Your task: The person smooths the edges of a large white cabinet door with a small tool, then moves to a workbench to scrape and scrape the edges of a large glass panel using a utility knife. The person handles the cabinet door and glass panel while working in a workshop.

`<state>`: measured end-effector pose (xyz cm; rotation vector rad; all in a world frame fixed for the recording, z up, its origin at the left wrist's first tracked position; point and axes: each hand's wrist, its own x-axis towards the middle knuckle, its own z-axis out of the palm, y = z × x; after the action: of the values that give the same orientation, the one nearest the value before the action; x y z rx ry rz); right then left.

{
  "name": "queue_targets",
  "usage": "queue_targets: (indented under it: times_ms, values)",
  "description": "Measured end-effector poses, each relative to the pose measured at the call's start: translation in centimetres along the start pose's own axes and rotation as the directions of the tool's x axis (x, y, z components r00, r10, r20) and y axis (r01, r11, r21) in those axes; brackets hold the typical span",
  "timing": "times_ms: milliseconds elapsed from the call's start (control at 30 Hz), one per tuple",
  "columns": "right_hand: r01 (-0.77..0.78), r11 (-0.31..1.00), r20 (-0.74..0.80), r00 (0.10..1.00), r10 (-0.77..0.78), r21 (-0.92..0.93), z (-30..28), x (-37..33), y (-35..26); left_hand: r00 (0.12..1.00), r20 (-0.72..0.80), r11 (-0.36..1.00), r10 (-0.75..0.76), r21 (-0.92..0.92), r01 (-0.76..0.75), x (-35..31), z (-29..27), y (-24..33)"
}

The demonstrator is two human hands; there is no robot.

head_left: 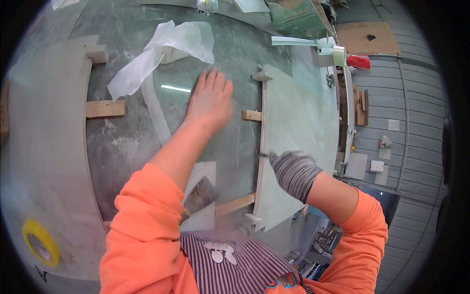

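Seen from above, a person in orange sleeves and a striped apron leans over a smooth grey-green bench [230, 161]. The bare left hand [210, 98] is open, palm down, fingers stretched out and close together, apparently resting on the bench. Just beyond its fingertips lies a crumpled, translucent white plastic sheet [188, 39]; a narrow white strip [155, 115] runs from it toward the left forearm. The right hand [293, 171], in a grey knitted glove, is curled at the near-left edge of a large pale green flat panel [298, 108]. A small dark tip [264, 155] juts from its fingers; what it belongs to, and how firmly it is gripped, I cannot tell.

To work well here, the left palm should probably press evenly, with the loose sheet kept out from under it. The right wrist would do best lifted clear of the panel's edge, so the sleeve does not drag. The wide metal-bladed scraper [200, 195], close beside the left sleeve, could catch the cloth, so the elbow needs room.
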<state>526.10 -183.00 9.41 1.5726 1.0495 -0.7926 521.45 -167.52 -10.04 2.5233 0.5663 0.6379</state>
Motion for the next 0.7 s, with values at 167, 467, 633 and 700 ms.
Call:
queue_targets:
  times_ms: [167,467,633,700]
  values:
    - [-0.103,0.991,-0.326,0.943,0.070,-0.083,0.6,-0.7,-0.2,1.000,-0.024,1.000,0.000,0.000,0.000,-0.1,0.1,0.0]
    - [-0.053,0.992,-0.254,0.967,0.023,-0.112,4.2,-3.0,-3.1,0.999,-0.035,1.000,-0.011,0.015,0.012,-0.3,0.7,0.0]
    - [0.124,0.992,0.116,0.986,-0.123,-0.002,6.5,-4.0,-4.6,1.000,-0.006,0.998,0.013,0.062,-0.013,-0.5,0.1,-0.1]
    - [0.058,0.998,0.083,0.995,-0.059,0.015,6.9,-4.4,-4.5,0.997,0.012,0.997,-0.070,0.026,0.069,-0.7,-0.8,1.0]
